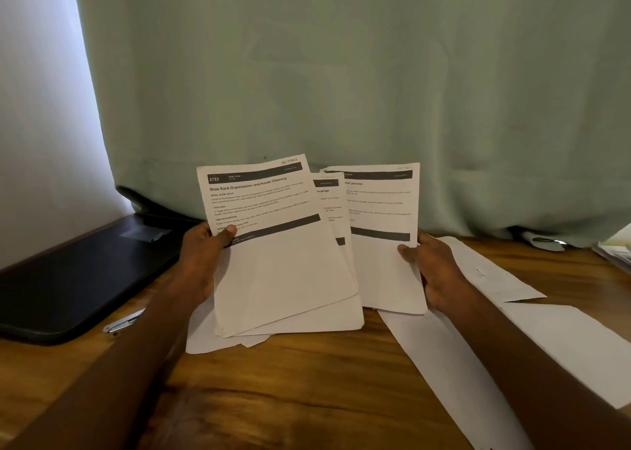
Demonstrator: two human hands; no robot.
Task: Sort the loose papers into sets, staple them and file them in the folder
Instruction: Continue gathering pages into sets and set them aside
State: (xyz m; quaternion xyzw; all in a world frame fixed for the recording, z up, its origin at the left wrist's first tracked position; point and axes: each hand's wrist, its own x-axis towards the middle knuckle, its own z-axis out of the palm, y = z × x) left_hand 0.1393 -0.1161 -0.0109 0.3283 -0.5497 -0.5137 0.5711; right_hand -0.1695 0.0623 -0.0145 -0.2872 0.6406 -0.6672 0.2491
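- Holding a fanned set of printed sheets (pixel 273 245), the left hand (pixel 201 262) grips their left edge, thumb curled over the front of the top page.
- Top page heading reads "Shoe Rack Organization and Insole Cleaning", number 2723; a second sheet shows partly behind it, offset to the right.
- Right hand (pixel 433 272) holds a separate sheet (pixel 382 245) by its right edge, thumb on the front, fingers behind it.
- Both held groups are tilted up off the table (pixel 290 398), side by side; the left set overlaps the left edge of the right sheet.
- More loose papers (pixel 205 333) lie flat on the table under the left set.
- Further white sheets (pixel 461 364) lie on the table at right, partly under the right forearm.
- Black folder (pixel 78 279) lies flat at the left, well apart from the held sheets.
- Stapler (pixel 123 321), metallic, lies just beside the near edge of the folder, partly hidden by the left forearm.
- Green curtain (pixel 341 74) hangs behind the table.
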